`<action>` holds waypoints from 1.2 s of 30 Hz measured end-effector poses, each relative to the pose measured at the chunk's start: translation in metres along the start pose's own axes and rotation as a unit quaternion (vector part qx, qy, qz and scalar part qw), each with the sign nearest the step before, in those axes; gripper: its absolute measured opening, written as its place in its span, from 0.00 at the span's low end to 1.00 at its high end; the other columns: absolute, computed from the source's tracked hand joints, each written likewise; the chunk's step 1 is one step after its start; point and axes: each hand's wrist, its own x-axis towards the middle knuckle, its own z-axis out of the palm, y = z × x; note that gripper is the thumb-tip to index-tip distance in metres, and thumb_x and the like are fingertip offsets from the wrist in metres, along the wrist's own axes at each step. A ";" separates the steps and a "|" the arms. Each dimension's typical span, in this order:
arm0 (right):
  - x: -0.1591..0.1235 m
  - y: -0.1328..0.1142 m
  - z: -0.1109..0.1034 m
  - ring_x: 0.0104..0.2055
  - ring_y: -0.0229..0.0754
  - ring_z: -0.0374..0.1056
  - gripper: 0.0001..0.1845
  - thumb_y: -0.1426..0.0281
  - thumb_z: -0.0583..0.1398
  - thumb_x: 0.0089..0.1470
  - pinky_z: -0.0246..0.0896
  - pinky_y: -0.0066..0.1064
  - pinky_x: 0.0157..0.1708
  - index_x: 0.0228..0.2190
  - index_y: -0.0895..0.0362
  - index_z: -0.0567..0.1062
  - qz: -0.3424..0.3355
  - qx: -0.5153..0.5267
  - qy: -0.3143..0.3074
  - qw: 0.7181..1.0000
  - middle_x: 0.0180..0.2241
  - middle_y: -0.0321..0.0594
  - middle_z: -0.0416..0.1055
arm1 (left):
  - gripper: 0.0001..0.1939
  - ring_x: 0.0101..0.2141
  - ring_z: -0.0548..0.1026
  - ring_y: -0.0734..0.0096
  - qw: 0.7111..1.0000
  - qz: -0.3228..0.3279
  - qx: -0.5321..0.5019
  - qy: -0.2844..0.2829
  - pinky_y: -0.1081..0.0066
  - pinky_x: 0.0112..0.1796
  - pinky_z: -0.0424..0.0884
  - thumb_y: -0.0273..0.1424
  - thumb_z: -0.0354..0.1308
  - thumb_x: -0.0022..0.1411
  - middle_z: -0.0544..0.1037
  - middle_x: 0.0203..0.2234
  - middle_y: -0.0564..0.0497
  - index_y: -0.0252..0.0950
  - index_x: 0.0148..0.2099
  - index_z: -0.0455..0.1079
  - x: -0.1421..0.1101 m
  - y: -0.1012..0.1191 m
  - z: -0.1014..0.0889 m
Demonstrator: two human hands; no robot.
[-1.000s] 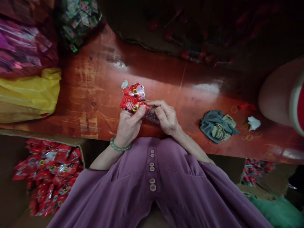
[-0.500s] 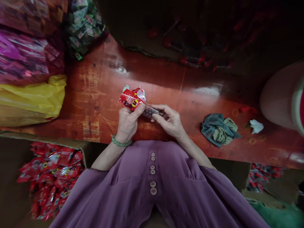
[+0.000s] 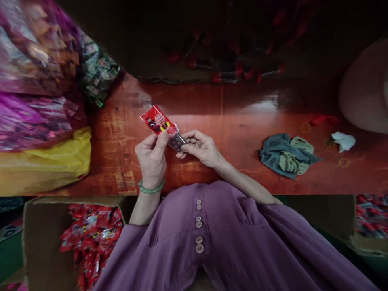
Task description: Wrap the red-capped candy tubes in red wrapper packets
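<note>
My left hand (image 3: 151, 158), with a green bead bracelet on its wrist, is closed on a stack of small red packets (image 3: 157, 121) held above the red wooden table (image 3: 242, 121). The thumb presses on the stack's lower end. My right hand (image 3: 198, 146) pinches the clear, dark-dotted end of the same packets (image 3: 176, 141) between thumb and fingers. Both hands meet just in front of my purple buttoned shirt (image 3: 212, 242).
A cardboard box (image 3: 39, 238) of red packets (image 3: 87, 238) sits at lower left. Yellow (image 3: 45, 165), pink (image 3: 36, 117) and green (image 3: 97, 76) bags crowd the table's left end. A grey-green rag (image 3: 285, 155) and white scrap (image 3: 342, 140) lie right. Another person's arm (image 3: 366, 93) is at far right.
The fanned packets have been gathered into one tight stack. Both hands shifted slightly left, and the view turned so the box at lower left shows more.
</note>
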 end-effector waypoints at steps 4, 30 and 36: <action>0.000 -0.007 -0.002 0.27 0.32 0.75 0.22 0.59 0.70 0.48 0.74 0.25 0.32 0.39 0.57 0.70 0.021 0.003 0.013 1.000 0.27 0.31 0.76 | 0.17 0.25 0.72 0.77 0.998 -0.049 -0.026 -0.012 0.73 0.33 0.70 0.46 0.70 0.52 0.77 0.23 0.55 0.37 0.28 0.77 0.008 -0.004 0.000; -0.007 -0.008 -0.003 0.30 0.32 0.74 0.21 0.60 0.68 0.51 0.72 0.26 0.35 0.42 0.57 0.71 -0.030 -0.085 0.029 0.995 0.33 0.34 0.75 | 0.17 0.28 0.75 0.75 0.992 -0.082 -0.099 -0.018 0.71 0.38 0.73 0.46 0.73 0.47 0.80 0.25 0.54 0.37 0.29 0.78 0.000 -0.005 0.007; -0.006 -0.010 -0.003 0.30 0.32 0.74 0.23 0.59 0.68 0.51 0.73 0.27 0.36 0.45 0.53 0.70 -0.071 -0.089 0.020 0.993 0.32 0.31 0.75 | 0.16 0.23 0.72 0.75 0.984 -0.119 -0.118 -0.053 0.72 0.31 0.71 0.43 0.71 0.50 0.77 0.21 0.53 0.34 0.28 0.77 -0.017 -0.011 0.013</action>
